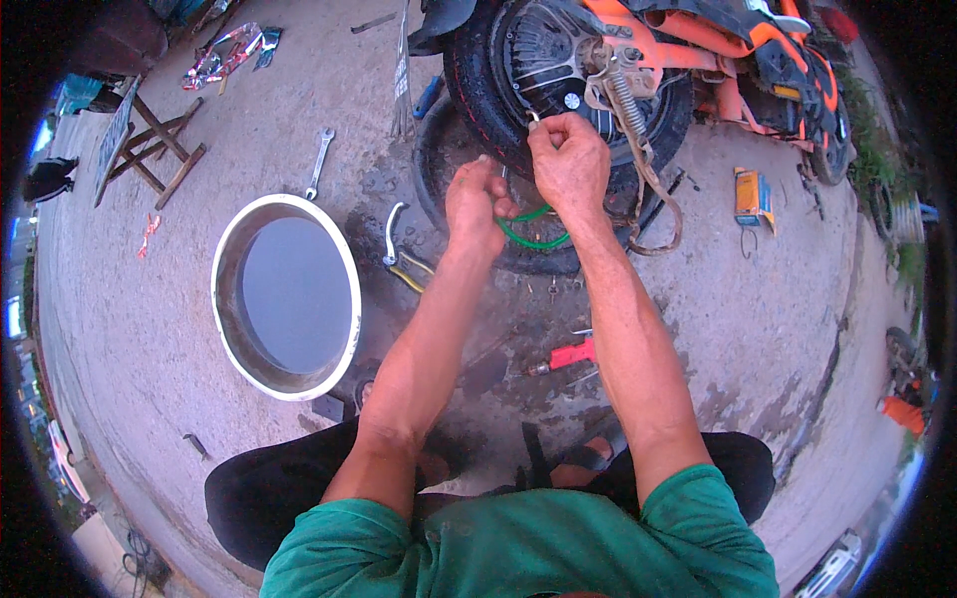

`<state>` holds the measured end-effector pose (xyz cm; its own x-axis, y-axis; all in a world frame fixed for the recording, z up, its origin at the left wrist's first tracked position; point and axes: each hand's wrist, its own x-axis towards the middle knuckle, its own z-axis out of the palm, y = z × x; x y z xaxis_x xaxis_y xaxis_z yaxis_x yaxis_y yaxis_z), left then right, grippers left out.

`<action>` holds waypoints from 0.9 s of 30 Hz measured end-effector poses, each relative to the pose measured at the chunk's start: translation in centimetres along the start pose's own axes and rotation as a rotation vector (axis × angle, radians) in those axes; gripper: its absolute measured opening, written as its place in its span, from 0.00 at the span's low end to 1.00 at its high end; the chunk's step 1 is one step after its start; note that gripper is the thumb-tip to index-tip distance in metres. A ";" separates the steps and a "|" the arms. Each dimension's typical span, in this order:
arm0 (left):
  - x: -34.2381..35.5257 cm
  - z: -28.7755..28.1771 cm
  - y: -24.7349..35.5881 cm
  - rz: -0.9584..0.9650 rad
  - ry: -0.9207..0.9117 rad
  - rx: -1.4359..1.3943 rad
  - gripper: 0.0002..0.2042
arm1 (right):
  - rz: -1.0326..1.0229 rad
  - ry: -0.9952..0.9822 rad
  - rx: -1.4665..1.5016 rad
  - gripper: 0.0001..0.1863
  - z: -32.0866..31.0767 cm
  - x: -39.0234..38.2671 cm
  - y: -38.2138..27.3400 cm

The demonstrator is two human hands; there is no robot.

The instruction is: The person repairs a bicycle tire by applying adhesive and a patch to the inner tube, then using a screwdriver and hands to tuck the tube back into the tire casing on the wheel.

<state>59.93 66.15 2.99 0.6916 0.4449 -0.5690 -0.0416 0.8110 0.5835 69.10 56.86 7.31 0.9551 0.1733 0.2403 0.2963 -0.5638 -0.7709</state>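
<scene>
At the rim of a motorbike's rear wheel, my right hand is closed in a pinch. A small pale tip shows at its fingertips, too small to name. Lower and to the left, my left hand is curled closed, with a thin green hose looping out from its fingers toward my right wrist. The wheel's black tyre stands over a loose black tyre lying flat on the ground. Beside the wheel are an orange swingarm and a coil-spring shock absorber.
Left of my arms stands a round basin of greyish water, with a wrench beyond it. A curved metal tool and yellow-handled pliers lie nearer. A red tool rests between my forearms; a small box sits right.
</scene>
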 end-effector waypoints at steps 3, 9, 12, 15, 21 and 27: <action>-0.2 0.1 0.1 -0.002 -0.002 -0.005 0.08 | 0.017 -0.022 0.015 0.10 -0.1 0.0 -0.2; -0.3 0.2 0.1 0.005 -0.004 -0.004 0.08 | 0.033 -0.045 0.036 0.10 -0.1 0.0 -0.2; -0.3 0.2 0.0 0.006 -0.001 0.001 0.08 | 0.013 -0.019 0.017 0.10 0.1 0.0 0.1; -0.2 0.2 0.0 0.009 -0.002 0.010 0.08 | -0.022 0.011 -0.001 0.11 0.1 0.0 0.1; -0.3 0.3 -0.2 0.006 -0.005 0.008 0.08 | -0.032 0.018 -0.005 0.10 0.1 0.0 0.3; -0.1 0.2 -0.3 0.008 -0.012 0.001 0.08 | -0.013 -0.009 0.015 0.10 -0.1 0.0 0.1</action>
<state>60.02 65.72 2.99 0.6999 0.4466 -0.5574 -0.0462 0.8071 0.5887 69.15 56.72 7.26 0.9510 0.1882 0.2452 0.3089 -0.5491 -0.7766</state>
